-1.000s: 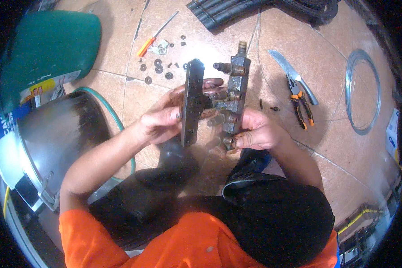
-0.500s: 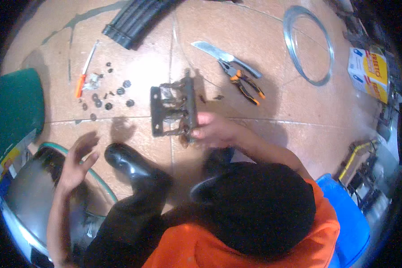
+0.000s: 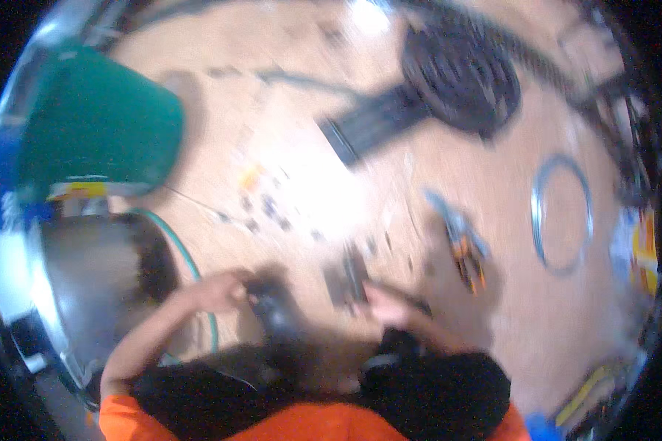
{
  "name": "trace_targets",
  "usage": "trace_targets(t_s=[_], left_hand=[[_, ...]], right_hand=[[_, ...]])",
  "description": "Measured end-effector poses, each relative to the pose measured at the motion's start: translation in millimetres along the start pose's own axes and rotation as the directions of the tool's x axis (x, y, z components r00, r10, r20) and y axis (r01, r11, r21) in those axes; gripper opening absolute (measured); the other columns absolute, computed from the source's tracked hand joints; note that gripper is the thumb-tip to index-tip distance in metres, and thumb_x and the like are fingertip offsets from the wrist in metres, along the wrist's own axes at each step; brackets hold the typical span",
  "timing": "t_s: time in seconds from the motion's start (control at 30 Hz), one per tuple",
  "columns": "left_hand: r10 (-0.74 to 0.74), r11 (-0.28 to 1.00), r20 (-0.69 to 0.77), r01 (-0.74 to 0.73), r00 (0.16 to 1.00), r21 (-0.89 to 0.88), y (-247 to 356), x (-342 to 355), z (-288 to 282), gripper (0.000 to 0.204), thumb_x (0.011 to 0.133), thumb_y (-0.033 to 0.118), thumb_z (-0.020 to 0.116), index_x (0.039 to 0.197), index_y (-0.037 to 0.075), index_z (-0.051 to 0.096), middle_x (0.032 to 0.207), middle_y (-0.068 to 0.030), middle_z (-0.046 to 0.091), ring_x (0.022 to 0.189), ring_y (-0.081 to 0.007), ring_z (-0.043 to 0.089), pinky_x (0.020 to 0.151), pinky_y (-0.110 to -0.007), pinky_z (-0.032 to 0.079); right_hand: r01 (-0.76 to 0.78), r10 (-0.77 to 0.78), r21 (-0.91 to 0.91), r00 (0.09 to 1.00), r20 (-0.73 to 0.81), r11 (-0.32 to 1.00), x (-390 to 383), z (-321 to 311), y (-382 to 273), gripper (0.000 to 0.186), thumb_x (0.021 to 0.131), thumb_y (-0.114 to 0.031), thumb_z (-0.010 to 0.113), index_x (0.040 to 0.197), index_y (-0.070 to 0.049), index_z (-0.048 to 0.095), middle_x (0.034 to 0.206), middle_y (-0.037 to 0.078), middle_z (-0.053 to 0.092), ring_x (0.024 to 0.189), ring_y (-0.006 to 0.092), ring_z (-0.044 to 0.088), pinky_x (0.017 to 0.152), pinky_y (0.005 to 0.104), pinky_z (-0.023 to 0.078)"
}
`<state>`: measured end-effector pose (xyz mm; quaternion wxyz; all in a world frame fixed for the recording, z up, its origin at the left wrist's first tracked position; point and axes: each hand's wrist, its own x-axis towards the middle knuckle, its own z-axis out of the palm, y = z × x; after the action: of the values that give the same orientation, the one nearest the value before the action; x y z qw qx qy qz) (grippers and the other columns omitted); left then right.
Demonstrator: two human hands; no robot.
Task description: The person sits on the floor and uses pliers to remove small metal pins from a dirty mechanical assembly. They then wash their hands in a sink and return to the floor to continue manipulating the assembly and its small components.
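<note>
Gripping the dark part (image 3: 354, 272) near its right edge — probably to leave its left side exposed — the right hand (image 3: 387, 304) holds it above the floor (image 3: 537, 323); the left hand's (image 3: 226, 291) blurred grip I cannot tell.

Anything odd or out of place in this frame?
Mildly: small dark pieces lie loose and scattered on the floor, in no visible tray, so could easily go astray. No spill stands out; too blurred to judge damage to the dark metal part in the right hand.
</note>
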<state>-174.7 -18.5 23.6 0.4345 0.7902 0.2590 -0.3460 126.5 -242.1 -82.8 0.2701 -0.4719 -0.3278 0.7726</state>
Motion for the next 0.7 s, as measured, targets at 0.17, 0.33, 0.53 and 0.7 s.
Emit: trace_targets(t_s=[0.17,0.33,0.53,0.7], left_hand=[[-0.049,0.996,-0.021,0.050,0.999,0.073,14.0,-35.0,-59.6,0.058,0.089,0.040,0.060,0.129,0.000,0.049,0.122,-0.0223,0.057,0.108,-0.0318,0.059,0.093,-0.039,0.047],[-0.231,0.952,-0.446,0.106,0.865,-0.288,24.9,-107.0,-109.2,0.054,0.090,0.041,0.057,0.128,0.003,0.053,0.125,-0.0216,0.057,0.114,-0.0336,0.057,0.096,-0.039,0.045],[-0.423,0.897,-0.680,0.382,0.599,-0.221,57.1,-278.8,-145.5,0.044,0.086,0.031,0.055,0.118,0.001,0.059,0.112,-0.0245,0.062,0.103,-0.0390,0.061,0.089,-0.043,0.049],[-0.444,0.889,-0.638,0.217,0.629,-0.403,160.0,-392.4,-199.6,0.052,0.084,0.036,0.059,0.126,0.005,0.053,0.115,-0.0240,0.060,0.105,-0.0378,0.059,0.090,-0.046,0.047]], right_hand=[[0.167,-0.141,-0.151,0.976,0.168,0.974,17.8,-8.7,31.9,0.034,0.095,-0.016,0.055,0.127,-0.005,0.046,0.097,0.001,0.059,0.080,0.0084,0.053,0.061,0.0223,0.044],[-0.346,0.352,0.069,0.899,-0.260,0.936,-63.4,-121.4,-10.9,0.040,0.095,-0.035,0.053,0.100,0.002,0.065,0.083,0.012,0.067,0.078,0.0170,0.064,0.068,0.0343,0.051],[-0.603,-0.323,-0.430,0.284,-0.903,0.671,-241.6,-155.0,-192.5,0.036,0.095,-0.028,0.047,0.103,0.003,0.064,0.081,0.016,0.067,0.072,0.0234,0.066,0.061,0.0360,0.052],[-0.158,0.217,0.173,0.324,-0.921,0.972,-405.3,-89.0,-319.1,0.037,0.096,-0.038,0.040,0.089,-0.002,0.047,0.076,0.012,0.055,0.053,0.0241,0.058,0.039,0.0347,0.044]])
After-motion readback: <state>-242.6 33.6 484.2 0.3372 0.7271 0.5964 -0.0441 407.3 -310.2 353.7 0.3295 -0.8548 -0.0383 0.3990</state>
